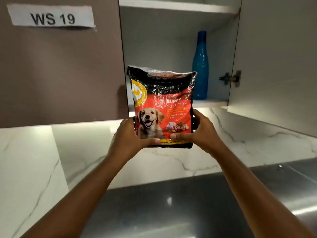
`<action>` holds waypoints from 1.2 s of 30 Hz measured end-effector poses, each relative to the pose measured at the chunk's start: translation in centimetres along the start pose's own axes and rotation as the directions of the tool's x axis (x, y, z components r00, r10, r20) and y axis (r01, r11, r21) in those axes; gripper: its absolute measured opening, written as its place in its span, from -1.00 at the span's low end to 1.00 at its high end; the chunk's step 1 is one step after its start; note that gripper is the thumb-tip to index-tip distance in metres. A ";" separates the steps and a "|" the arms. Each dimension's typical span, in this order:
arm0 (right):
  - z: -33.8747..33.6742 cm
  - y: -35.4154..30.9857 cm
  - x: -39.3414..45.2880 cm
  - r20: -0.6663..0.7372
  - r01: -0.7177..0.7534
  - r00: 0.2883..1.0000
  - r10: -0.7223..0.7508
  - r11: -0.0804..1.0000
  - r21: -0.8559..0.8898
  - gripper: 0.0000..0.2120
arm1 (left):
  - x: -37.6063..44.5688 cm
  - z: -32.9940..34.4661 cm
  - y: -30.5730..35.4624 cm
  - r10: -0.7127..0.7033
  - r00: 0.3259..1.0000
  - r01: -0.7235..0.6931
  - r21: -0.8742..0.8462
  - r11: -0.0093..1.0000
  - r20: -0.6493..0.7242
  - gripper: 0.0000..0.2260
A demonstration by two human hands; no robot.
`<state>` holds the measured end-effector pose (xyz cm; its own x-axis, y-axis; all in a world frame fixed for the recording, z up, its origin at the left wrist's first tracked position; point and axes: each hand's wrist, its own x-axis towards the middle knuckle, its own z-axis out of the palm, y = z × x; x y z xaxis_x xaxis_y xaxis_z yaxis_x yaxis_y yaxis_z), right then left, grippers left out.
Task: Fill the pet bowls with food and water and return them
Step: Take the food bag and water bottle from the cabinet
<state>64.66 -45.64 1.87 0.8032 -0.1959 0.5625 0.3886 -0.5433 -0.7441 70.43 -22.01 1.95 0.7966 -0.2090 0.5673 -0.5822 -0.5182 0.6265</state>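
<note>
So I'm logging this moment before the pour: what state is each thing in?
Puppy food bag: upright, held off the counter, top crumpled.
Left hand: gripping the bag's lower left.
Right hand: gripping the bag's lower right.
Cabinet door: open.
Blue bottle: upright on the cabinet shelf, untouched.

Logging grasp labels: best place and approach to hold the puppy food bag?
Low on both side edges. The left hand and right hand come in from either side of the bag, thumbs across the front near the bottom. It stands upright with a crumpled, soft top, so the fuller base probably gives the firmer hold.
</note>
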 end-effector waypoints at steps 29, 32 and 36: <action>19.5 24.2 -27.6 0.386 -0.556 0.728 0.567 0.817 -0.150 0.07 | -31.8 14.6 -26.3 -0.487 0.807 0.538 -0.076 0.840 0.335 -0.48; 19.6 25.8 -28.2 0.391 -0.578 0.707 0.589 0.800 -0.160 0.04 | -32.4 15.5 -27.3 -0.497 0.805 0.553 -0.105 0.827 0.326 -0.42; 19.2 26.4 -28.4 0.438 -0.579 0.681 0.587 0.797 -0.169 0.03 | -32.6 16.1 -28.2 -0.516 0.785 0.580 -0.115 0.806 0.344 -0.41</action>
<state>60.72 -38.76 -40.64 0.9726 -0.0950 -0.2121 -0.2319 -0.4578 -0.8583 63.47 -13.92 -42.77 0.9813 -0.1822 -0.0618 -0.0259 -0.4435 0.8959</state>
